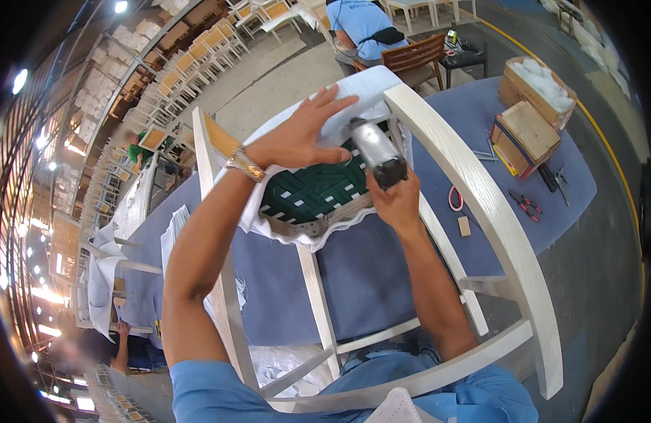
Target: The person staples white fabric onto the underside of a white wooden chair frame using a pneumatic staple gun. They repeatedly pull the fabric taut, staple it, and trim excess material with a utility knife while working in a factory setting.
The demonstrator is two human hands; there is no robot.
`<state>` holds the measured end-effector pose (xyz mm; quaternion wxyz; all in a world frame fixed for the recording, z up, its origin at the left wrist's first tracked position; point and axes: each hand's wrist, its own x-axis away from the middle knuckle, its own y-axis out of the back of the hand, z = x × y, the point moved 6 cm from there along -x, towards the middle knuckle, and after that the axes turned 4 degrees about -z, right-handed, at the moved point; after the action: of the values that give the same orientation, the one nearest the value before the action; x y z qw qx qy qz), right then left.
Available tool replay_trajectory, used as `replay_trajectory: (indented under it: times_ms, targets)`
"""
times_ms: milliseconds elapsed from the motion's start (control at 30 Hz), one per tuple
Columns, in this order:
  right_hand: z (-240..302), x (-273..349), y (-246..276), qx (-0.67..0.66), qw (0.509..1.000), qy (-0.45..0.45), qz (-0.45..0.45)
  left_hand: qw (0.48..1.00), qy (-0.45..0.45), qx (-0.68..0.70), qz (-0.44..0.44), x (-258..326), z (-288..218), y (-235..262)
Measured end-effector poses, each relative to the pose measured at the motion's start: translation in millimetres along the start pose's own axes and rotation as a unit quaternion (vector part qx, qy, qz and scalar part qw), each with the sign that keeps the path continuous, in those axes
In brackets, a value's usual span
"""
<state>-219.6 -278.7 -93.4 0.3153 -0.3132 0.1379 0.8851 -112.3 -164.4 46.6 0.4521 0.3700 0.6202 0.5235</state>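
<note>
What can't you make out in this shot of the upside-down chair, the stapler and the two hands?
Head view only:
- Stapler nose: hidden where it meets the white fabric, so contact is unclear.
- Right hand: its fingers wrap behind the tool, out of sight.
- Green webbing: partly covered by fabric and the left hand.
- Small tools on the blue table: too small to identify surely.
- Chair frame: bent by the fisheye and cut off at the lower edge.
</note>
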Motion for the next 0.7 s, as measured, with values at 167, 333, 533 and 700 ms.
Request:
replay_trajectory:
  times_ms: [167, 333, 533, 700]
  targets:
    - [-4, 0, -14, -0.022, 0.998, -0.058, 0.0, 0.968, 0.188, 0.167, -0.022, 9, 126, 24]
    - [-4, -6, -11, 0.038, 0.999, 0.016, 0.009, 0.944, 0.225, 0.236, 0.057, -2, 115, -11]
    - [9, -1, -3, -0.004, 0.998, -0.053, -0.023, 0.979, 0.19, 0.066, -0.019, 9, 75, -12]
    - [26, 7, -14, -0.031, 0.999, -0.022, 0.009, 0.977, 0.214, 0.008, -0.008, 13, 58, -9]
